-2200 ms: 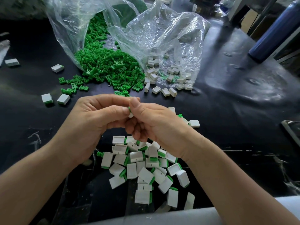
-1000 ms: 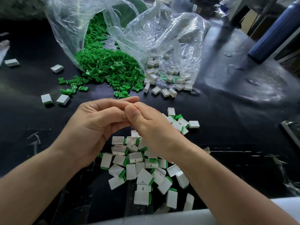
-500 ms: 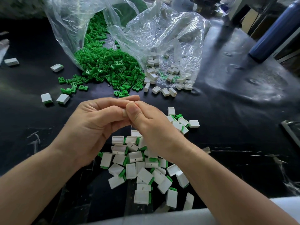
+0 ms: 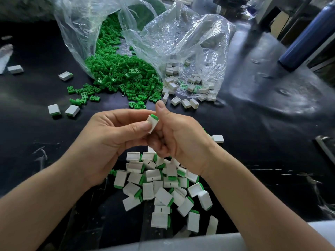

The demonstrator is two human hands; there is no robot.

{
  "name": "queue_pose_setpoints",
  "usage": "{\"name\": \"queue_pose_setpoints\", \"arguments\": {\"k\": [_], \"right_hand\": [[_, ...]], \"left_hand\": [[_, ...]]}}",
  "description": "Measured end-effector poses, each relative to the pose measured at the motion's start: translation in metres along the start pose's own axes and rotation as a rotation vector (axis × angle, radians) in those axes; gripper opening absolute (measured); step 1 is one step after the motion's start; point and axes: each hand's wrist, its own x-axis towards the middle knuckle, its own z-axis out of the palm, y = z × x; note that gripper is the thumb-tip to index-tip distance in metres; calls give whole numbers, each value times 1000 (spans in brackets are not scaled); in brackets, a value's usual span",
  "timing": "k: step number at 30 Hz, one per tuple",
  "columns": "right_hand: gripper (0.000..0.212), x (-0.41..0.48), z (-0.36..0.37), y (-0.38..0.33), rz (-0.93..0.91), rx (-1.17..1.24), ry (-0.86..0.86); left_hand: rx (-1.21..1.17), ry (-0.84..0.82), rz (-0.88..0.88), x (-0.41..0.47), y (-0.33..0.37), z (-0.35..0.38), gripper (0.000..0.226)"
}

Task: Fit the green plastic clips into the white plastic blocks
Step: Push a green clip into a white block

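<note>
Nearest on the black table (image 4: pixel 262 127), by its front edge, lies a pile of fitted blocks (image 4: pixel 163 189), around thirty; they overlap, so an exact count is not possible. Each is a white rectangle with a green edge showing at one end, and some show a thin slot.

Above this pile two hands meet. The left hand (image 4: pixel 112 140) pinches one white block (image 4: pixel 152 124) between thumb and forefinger. One green clip (image 4: pixel 154 116) sits in its upper end and only a small green tip shows. The right hand (image 4: pixel 181 140) has its fingers curled against the block and its thumb raised; whether it grips the block cannot be told, as the contact is hidden.

One single block (image 4: pixel 218 138) lies just right of the right hand, and four single blocks (image 4: pixel 54 109) lie well apart at the left.

Farther away are two clear plastic bags (image 4: pixel 190 38). The left one spills a heap of green clips (image 4: pixel 123 73), far too many to count. The right one holds loose white blocks (image 4: pixel 181 84), partly blurred by the plastic, with three outside its mouth.

At the far right a blue cylinder (image 4: pixel 308 37) is cut off by the frame
</note>
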Motion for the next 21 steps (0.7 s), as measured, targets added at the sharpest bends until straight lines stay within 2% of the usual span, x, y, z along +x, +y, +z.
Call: {"name": "queue_pose_setpoints", "arguments": {"k": [4,6,8,11,14,17,21], "right_hand": [[59,0,-4,-2,-12,-132,50],[59,-1,-10,-6,-74,-306,181],[50,0,-20,-9,-155,-451,348],[34,5,-38,-8,-225,-586,590],[23,12,-55,-4,-242,-849,779],[37,19,-70,1,-212,-1038,806],[43,29,-74,9,-144,-1197,714]], "left_hand": [[20,51,-7,0,-1,-1,30],[62,139,17,1,-2,-3,31],[108,182,41,2,-1,-3,28],[239,74,36,-3,1,-1,28],[313,-86,34,-8,2,2,26],[268,-40,35,-5,1,-1,21],[211,27,32,-2,1,-1,15]]}}
